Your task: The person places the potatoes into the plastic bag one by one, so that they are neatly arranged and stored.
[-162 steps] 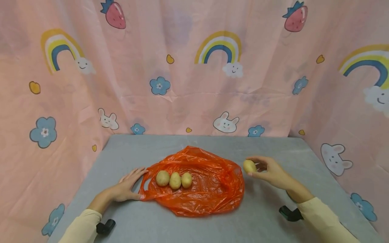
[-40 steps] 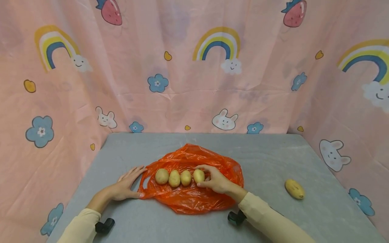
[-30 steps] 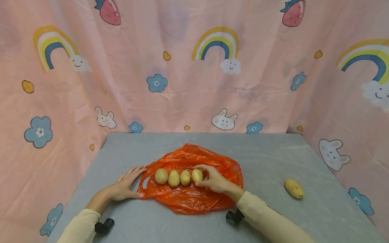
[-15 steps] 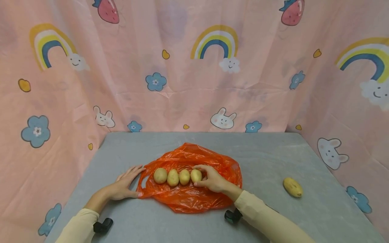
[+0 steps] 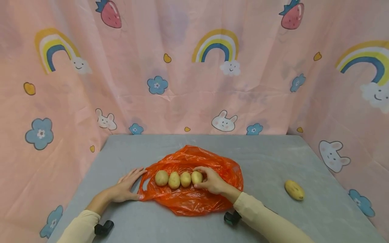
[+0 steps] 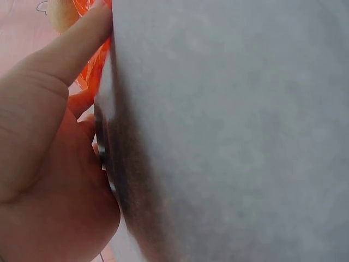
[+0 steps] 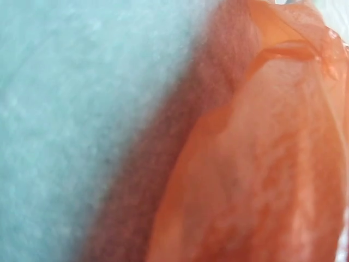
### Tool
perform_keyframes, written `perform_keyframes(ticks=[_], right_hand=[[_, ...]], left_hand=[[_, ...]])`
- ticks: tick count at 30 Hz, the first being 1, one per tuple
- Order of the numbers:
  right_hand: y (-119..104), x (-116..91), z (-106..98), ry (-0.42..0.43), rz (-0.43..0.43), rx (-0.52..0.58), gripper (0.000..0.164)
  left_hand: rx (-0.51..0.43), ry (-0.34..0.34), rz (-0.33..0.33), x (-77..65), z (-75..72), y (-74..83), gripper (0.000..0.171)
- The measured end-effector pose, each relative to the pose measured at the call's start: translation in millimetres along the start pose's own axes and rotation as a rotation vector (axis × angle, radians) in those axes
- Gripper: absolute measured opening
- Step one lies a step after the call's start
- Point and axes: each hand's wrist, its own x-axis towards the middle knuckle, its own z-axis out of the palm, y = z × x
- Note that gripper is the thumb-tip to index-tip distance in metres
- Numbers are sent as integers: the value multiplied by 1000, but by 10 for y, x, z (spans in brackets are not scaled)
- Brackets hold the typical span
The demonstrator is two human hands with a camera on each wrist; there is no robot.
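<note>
A red-orange plastic bag [image 5: 194, 204] lies flat on the grey table. Three potatoes, the nearest to my right hand being a small potato [image 5: 185, 179], sit in a row on it. At the row's right end my right hand [image 5: 214, 182] pinches another potato [image 5: 197, 177] between thumb and fingers, close beside its neighbour. My left hand [image 5: 126, 188] rests at the bag's left handle end, fingers spread and straight. In the left wrist view the left thumb [image 6: 82, 46] touches the bag's edge. The right wrist view shows only bag plastic [image 7: 262, 164] and table; the hand is out of it.
A longer yellow, brown-marked potato-like oval [image 5: 294, 190] lies alone on the table [image 5: 261, 148] to the right. A pink patterned curtain [image 5: 182, 101] surrounds the table's back and sides. Dark wrist devices, such as the left wrist device [image 5: 104, 228], hang beside both forearms.
My right hand has carried its potato from right of the bag onto it, then slid it left against the row. The yellow oval has come into view. My left hand stays put.
</note>
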Motion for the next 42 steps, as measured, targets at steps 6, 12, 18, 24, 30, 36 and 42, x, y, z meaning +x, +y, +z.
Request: perform_keyframes(ticks=[6,12,18,24,30,36,42], right_hand=[[-14,-24,31,14,13,6,50],[28,-51,73,33,32,-17,51],[21,-56,65,31,39,-30,54],[28,-58,56,26,41,-22,58],[29,-69,48,22,28,-1,60],[33,-94,35,13,11,8,60],[43,-103,13,17,-7,2,59]], left_hand=[[-14,-13,-40,-8,-5,23,98],[-5,-32,-44,-9,13,14,98],[-8,-18,-26,-6,17,13,98],[-12,-9,-8,1,14,7,98],[-19,-6,1,-4,12,17,98],[-24,-13,9,-5,13,8,97],[-20,-13,-14,-3,4,19,98]])
